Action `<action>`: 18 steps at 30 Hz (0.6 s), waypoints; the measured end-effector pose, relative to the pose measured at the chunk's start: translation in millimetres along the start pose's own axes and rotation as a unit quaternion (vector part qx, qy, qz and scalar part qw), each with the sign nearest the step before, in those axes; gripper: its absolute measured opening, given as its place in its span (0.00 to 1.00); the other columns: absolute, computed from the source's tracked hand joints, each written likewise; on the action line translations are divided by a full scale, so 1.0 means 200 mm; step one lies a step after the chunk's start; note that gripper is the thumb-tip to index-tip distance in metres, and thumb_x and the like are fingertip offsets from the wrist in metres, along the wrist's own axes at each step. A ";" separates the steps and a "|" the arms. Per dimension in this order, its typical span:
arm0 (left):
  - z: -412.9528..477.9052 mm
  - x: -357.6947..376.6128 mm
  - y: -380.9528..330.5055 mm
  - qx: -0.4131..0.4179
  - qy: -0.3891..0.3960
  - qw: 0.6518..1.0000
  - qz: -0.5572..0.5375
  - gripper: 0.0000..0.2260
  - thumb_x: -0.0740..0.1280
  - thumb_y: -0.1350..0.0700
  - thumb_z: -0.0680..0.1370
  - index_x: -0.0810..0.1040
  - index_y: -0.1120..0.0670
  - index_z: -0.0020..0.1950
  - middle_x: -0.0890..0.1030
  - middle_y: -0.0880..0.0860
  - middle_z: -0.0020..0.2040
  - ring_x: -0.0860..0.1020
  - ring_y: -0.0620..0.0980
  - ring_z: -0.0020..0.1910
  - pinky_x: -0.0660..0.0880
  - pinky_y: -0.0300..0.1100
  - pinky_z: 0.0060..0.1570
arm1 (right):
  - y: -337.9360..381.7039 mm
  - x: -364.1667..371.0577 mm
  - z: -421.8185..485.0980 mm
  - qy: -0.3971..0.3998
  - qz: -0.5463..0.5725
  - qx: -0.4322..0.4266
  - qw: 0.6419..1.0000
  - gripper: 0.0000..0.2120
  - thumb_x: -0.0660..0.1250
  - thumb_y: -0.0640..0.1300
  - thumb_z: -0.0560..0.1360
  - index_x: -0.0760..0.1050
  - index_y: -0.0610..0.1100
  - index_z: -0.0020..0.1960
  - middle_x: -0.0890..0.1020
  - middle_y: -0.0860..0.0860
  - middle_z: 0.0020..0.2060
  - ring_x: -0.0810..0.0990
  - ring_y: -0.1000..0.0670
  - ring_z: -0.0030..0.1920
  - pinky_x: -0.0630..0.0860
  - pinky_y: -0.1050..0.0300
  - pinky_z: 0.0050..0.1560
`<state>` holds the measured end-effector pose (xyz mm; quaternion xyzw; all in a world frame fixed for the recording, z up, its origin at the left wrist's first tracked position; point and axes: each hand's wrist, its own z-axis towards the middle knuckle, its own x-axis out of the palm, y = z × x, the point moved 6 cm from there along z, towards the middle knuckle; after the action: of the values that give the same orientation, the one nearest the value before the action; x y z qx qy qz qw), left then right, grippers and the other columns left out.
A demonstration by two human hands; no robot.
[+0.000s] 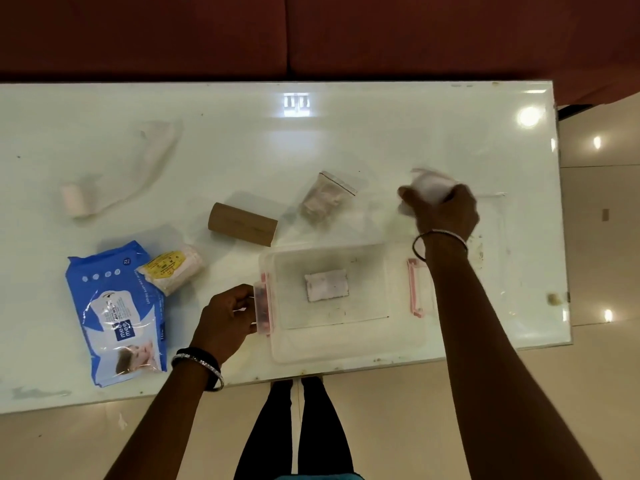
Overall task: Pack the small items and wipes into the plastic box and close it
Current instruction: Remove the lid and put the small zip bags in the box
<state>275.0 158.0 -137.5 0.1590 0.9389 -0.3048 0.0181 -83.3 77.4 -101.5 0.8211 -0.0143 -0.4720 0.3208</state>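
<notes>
An open clear plastic box (346, 348) with pink latches stands at the table's near edge, with one white packet (327, 285) lying inside. My left hand (227, 320) grips the box's left pink latch (262, 308). My right hand (445, 211) is beyond the box's far right corner, closed on a small white item (433, 184), blurred. A blue wipes pack (116, 315) lies at the left, with a yellow-labelled packet (171, 270) against it. A brown roll (242, 228) and a zip bag (323, 200) lie behind the box.
A white bandage roll with a loose unrolled tail (117, 178) lies far left. The clear lid (485, 230) seems to lie flat to the right of the box. The glossy white table (346, 140) ends close on the right; a dark red wall stands behind.
</notes>
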 end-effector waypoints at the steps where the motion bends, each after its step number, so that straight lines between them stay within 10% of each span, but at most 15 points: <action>1: 0.00 -0.01 0.00 -0.001 -0.006 1.000 0.005 0.13 0.66 0.66 0.77 0.81 0.47 0.47 0.85 0.55 0.48 0.83 0.55 0.49 0.83 0.42 0.43 | 0.04 -0.06 -0.06 -0.039 0.040 -0.030 0.998 0.31 0.79 0.61 0.56 0.76 0.45 0.52 0.81 0.51 0.47 0.81 0.47 0.51 0.80 0.51 0.52; 8: -0.05 -0.09 -0.07 0.041 -0.141 0.987 0.063 0.07 0.63 0.61 0.80 0.81 0.53 0.49 0.85 0.55 0.43 0.84 0.54 0.44 0.80 0.57 0.52 | 0.02 -0.06 -0.64 0.021 0.165 -0.066 0.984 0.31 0.79 0.65 0.59 0.73 0.49 0.52 0.80 0.52 0.49 0.81 0.51 0.49 0.82 0.48 0.45; 18: -0.27 -0.09 -0.31 0.194 -0.279 0.933 0.117 0.06 0.64 0.56 0.79 0.80 0.52 0.52 0.84 0.49 0.44 0.83 0.48 0.41 0.78 0.37 0.38 | -0.21 0.54 -0.87 0.287 0.016 0.062 0.956 0.27 0.77 0.48 0.68 0.71 0.41 0.61 0.79 0.44 0.57 0.80 0.41 0.56 0.79 0.43 0.57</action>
<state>276.8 136.2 -55.0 0.1769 0.7931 -0.5092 0.2837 101.9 164.6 -146.5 0.9397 0.0361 -0.2098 0.2677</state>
